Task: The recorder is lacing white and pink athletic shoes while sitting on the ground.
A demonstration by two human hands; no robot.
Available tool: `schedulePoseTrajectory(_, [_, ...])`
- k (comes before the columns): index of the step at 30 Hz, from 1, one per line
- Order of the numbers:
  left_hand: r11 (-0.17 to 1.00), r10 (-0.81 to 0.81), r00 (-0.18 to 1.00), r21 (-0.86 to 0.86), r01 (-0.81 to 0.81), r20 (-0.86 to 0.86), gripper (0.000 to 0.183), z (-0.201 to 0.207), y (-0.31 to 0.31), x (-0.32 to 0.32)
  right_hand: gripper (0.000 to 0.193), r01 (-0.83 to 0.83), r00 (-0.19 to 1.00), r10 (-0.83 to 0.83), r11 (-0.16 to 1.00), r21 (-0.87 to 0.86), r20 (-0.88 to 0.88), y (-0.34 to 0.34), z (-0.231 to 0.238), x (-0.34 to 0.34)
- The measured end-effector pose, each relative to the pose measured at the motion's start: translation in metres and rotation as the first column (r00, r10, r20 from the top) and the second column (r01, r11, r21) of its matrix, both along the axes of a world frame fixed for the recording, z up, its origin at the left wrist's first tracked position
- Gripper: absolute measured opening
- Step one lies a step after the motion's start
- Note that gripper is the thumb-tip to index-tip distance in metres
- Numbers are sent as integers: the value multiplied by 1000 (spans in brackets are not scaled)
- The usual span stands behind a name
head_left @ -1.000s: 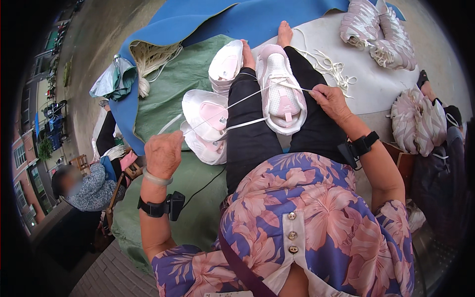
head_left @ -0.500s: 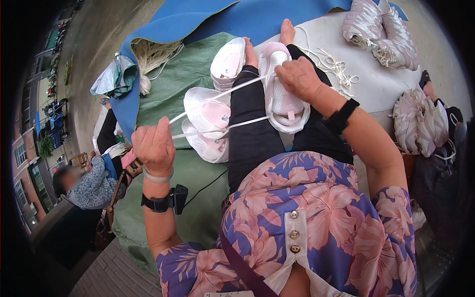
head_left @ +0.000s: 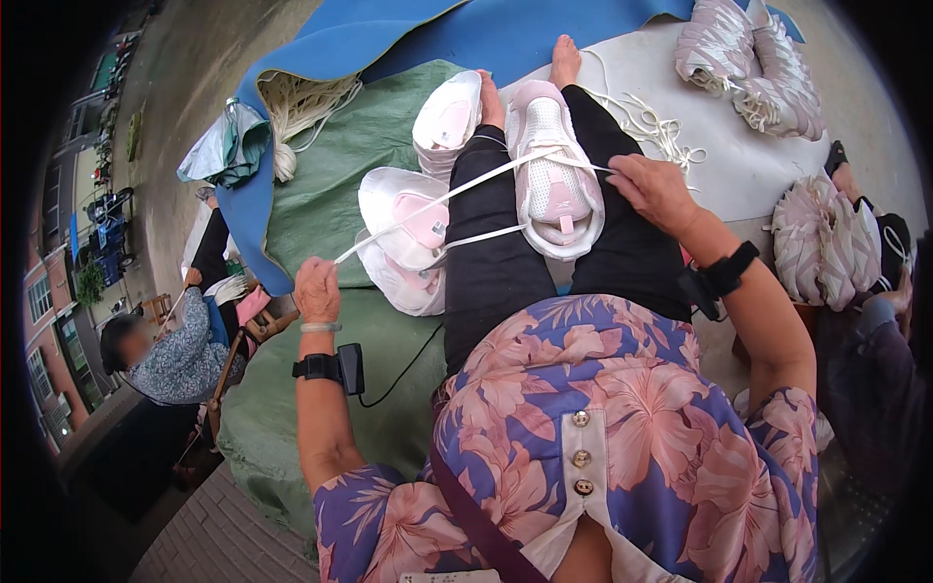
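A white and pink sneaker upper (head_left: pixel 566 210) rests across my thighs, toe pointing away from me. A white shoelace (head_left: pixel 474 184) runs through it near its middle. Out to the left, above the green cover, my left hand (head_left: pixel 317 290) is closed on one stretch of the lace, pulled taut. On the right of the upper, above my thigh, my right hand (head_left: pixel 656 194) pinches the lace's other stretch. A second strand leads left from the upper's opening toward the stacked uppers. Just left of my leg lie stacked white and pink shoe uppers (head_left: pixel 397 209).
Loose white laces (head_left: pixel 649 128) lie on the pale sheet beyond my right leg. A bundle of laces (head_left: pixel 303 97) sits by the blue mat (head_left: pixel 389 44). Bundled uppers (head_left: pixel 777 83) are at far right, more (head_left: pixel 826 238) nearer. People sit on both sides.
My right hand has left the upper's toe area and moved right and nearer, drawing lace across it. My left hand has shifted slightly nearer, and the person at left has raised a hand.
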State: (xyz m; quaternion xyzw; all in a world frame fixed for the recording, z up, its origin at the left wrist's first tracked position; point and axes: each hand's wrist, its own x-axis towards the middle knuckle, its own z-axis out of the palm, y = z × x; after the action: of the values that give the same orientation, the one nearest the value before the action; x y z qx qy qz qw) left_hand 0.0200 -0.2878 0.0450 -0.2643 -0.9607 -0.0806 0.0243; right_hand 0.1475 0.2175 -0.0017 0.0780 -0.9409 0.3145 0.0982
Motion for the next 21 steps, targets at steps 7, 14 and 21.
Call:
schedulePoseTrajectory(7, [961, 235, 971, -137, -240, -52, 9, 12, -127, 33, 9, -15, 999, 11, 992, 124, 33, 102, -83, 35])
schedulePoseTrajectory(14, [825, 454, 886, -330, -458, -95, 20, 37, -149, -13, 9, 861, 507, -800, 491, 136, -322, 5, -259, -277])
schedulePoseTrajectory(21, [748, 588, 804, -316, -583, -91, 27, 69, -189, 4, 12, 835, 535, -811, 550, -1, -237, -8, -272, -299])
